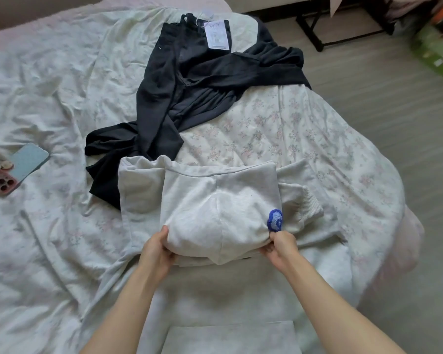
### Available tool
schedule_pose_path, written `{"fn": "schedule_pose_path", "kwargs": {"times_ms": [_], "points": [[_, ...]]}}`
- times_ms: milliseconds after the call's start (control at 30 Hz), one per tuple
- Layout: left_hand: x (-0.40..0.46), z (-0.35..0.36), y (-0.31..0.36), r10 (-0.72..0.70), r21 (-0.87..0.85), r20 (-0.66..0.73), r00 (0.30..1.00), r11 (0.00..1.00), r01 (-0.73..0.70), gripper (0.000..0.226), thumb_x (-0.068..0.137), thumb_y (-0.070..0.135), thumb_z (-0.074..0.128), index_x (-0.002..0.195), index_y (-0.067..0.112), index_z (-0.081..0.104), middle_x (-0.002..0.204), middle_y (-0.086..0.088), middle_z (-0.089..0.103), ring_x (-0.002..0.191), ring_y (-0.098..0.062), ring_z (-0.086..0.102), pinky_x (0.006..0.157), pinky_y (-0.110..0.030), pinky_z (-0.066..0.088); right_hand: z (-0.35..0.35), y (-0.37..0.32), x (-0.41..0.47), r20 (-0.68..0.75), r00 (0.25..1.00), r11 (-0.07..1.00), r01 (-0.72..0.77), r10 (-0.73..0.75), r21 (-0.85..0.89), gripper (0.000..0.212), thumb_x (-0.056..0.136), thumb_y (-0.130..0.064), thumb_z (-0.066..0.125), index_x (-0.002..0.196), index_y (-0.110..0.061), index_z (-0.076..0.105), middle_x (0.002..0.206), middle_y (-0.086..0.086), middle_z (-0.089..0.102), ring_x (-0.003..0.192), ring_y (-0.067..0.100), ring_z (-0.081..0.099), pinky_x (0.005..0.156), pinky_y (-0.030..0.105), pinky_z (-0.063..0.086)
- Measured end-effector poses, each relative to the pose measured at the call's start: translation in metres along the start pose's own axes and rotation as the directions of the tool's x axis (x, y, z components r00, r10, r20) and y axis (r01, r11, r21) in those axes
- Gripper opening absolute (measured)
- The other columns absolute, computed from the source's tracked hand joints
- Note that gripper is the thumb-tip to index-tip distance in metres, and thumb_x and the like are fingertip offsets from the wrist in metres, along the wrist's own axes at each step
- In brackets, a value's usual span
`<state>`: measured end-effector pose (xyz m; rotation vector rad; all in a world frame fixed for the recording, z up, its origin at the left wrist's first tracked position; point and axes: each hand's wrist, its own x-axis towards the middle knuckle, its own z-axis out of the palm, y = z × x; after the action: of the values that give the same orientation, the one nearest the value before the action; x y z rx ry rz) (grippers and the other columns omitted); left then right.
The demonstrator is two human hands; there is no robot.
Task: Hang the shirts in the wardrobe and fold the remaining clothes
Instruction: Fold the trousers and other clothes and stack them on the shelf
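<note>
A light grey sweatshirt with a blue embroidered patch lies partly folded on the bed, its ribbed cuff sticking out at the right. My left hand grips the near left edge of the folded part, thumb on top. My right hand pinches the near right corner just below the patch. Behind it, a heap of black clothes with a white paper tag sprawls across the bed.
The bed is covered by a rumpled white floral quilt. A light blue phone and a pink-cased phone lie at the left. Wooden floor, a black stand and green boxes are at the right.
</note>
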<state>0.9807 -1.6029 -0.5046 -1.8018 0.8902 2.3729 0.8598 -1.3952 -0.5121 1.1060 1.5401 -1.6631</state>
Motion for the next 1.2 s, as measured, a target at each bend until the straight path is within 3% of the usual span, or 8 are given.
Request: {"fn": "schedule_pose_path", "kwargs": {"times_ms": [233, 367, 467, 600, 767, 900, 1067, 1200], "points": [[-0.01, -0.005, -0.006, 0.407, 0.58, -0.17, 0.897, 0.777, -0.243, 0.039, 0.088, 0.009, 0.055, 0.126, 0.008, 0.047, 0.128, -0.014, 0.049, 0.111, -0.03, 0.053, 0.096, -0.043, 0.045, -0.023, 0.005, -0.015, -0.093, 0.94, 0.757, 0.203, -0.328, -0.621, 0.034, 0.085, 0.003, 0.045, 0.117, -0.005, 0.052, 0.1, 0.009, 0.055, 0.086, 0.022, 0.053, 0.074, 0.031, 0.042], [-0.022, 0.021, 0.002, 0.789, 0.805, 0.254, 0.559, 0.148, -0.574, 0.033, 0.089, 0.013, 0.055, 0.123, 0.011, 0.055, 0.133, -0.008, 0.046, 0.125, -0.022, 0.038, 0.102, -0.028, 0.027, -0.006, -0.003, -0.031, 0.189, 0.559, 0.256, 0.62, -0.807, -0.742, 0.037, 0.086, -0.001, 0.044, 0.12, -0.004, 0.057, 0.119, 0.013, 0.057, 0.112, 0.027, 0.052, 0.097, 0.039, 0.036], [-0.025, 0.046, -0.004, 0.647, 0.726, 0.555, 0.523, -0.07, -0.684, 0.032, 0.09, 0.014, 0.057, 0.122, 0.009, 0.058, 0.134, -0.007, 0.048, 0.127, -0.021, 0.04, 0.103, -0.025, 0.028, 0.02, -0.001, -0.037, 0.586, 0.341, -0.085, 0.811, -0.735, -0.579, 0.034, 0.084, -0.004, 0.045, 0.114, -0.001, 0.063, 0.112, 0.013, 0.064, 0.108, 0.03, 0.057, 0.097, 0.044, 0.039], [-0.016, 0.029, -0.022, 0.405, 0.745, 0.63, 0.663, -0.074, -0.663, 0.057, 0.086, 0.026, 0.061, 0.138, 0.014, 0.041, 0.146, -0.003, 0.036, 0.139, -0.019, 0.027, 0.109, -0.025, 0.019, 0.014, 0.022, -0.022, 0.751, 0.528, -0.281, 0.709, -0.396, -0.647, 0.052, 0.091, -0.023, 0.048, 0.142, -0.018, 0.036, 0.148, 0.004, 0.032, 0.143, 0.022, 0.016, 0.115, 0.044, 0.006], [-0.008, -0.025, -0.059, 0.205, 0.67, 0.681, 0.703, -0.563, -0.484, 0.088, 0.083, 0.046, 0.055, 0.143, 0.042, -0.011, 0.158, 0.002, -0.006, 0.145, -0.022, -0.011, 0.115, -0.037, -0.007, -0.033, 0.046, -0.011, 0.819, 0.549, -0.6, 0.603, -0.167, -0.527, 0.079, 0.078, -0.036, 0.061, 0.147, -0.029, 0.023, 0.156, -0.002, 0.015, 0.143, 0.03, -0.006, 0.112, 0.055, 0.001], [-0.006, -0.047, -0.053, 0.159, 0.613, 0.698, 0.698, -0.638, -0.467, 0.072, 0.084, 0.039, 0.059, 0.145, 0.04, 0.021, 0.156, -0.003, 0.015, 0.144, -0.029, 0.012, 0.114, -0.049, 0.009, -0.055, 0.037, -0.012, 0.874, 0.453, -0.752, 0.509, -0.179, -0.418, 0.07, 0.056, -0.03, 0.079, 0.123, -0.024, 0.061, 0.136, -0.003, 0.053, 0.127, 0.026, 0.047, 0.094, 0.059, 0.042], [-0.014, -0.02, -0.03, 0.505, 0.604, 0.794, 0.338, -0.596, -0.529, 0.027, 0.082, 0.027, 0.051, 0.067, 0.014, 0.069, 0.075, -0.004, 0.065, 0.072, -0.024, 0.065, 0.093, -0.047, 0.043, -0.03, 0.031, -0.019, 0.876, 0.16, -0.684, 0.567, -0.454, -0.459, 0.012, 0.073, -0.021, 0.061, 0.08, -0.016, 0.07, 0.095, -0.001, 0.069, 0.092, 0.022, 0.066, 0.089, 0.043, 0.038], [-0.015, 0.033, -0.037, 0.606, 0.674, 0.687, 0.401, -0.323, -0.664, 0.041, 0.088, 0.024, 0.041, 0.117, 0.003, 0.06, 0.115, -0.017, 0.06, 0.104, -0.032, 0.059, 0.091, -0.043, 0.047, 0.002, 0.031, -0.024, 0.855, 0.301, -0.522, 0.691, -0.421, -0.5, 0.045, 0.076, -0.011, 0.064, 0.121, -0.011, 0.061, 0.123, 0.014, 0.059, 0.116, 0.037, 0.054, 0.094, 0.047, 0.043]]}}
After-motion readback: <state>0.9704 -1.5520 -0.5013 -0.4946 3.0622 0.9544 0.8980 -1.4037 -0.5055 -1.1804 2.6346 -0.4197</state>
